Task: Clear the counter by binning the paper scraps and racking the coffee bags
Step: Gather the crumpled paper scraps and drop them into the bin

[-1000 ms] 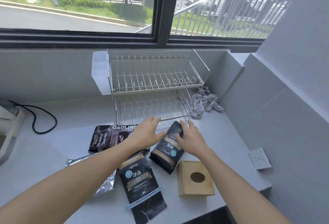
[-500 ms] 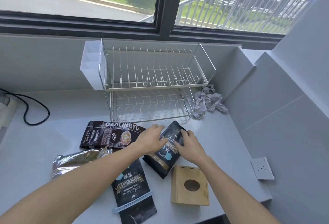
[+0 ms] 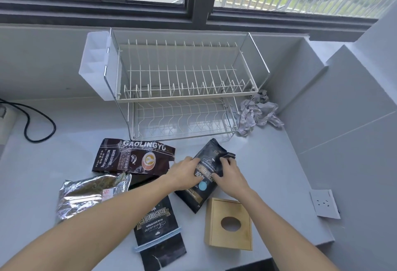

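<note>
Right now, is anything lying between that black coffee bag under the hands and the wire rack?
Nothing visible: only bare counter separates the black coffee bag from the rack. The crumpled paper sits off to the right.

Grey counter (image 3: 268,163) carries wire rack (image 3: 184,90), four coffee bags (image 3: 133,157), crumpled paper (image 3: 256,113), wooden box (image 3: 228,224).

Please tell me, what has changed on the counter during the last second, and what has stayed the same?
Both hands closed in on the black coffee bag in front of the rack: the left hand now grips its left edge, the right hand its upper right side. The bag still lies on the counter. The brown bag, foil bag, near black bag, wooden box and crumpled paper stayed put.
</note>
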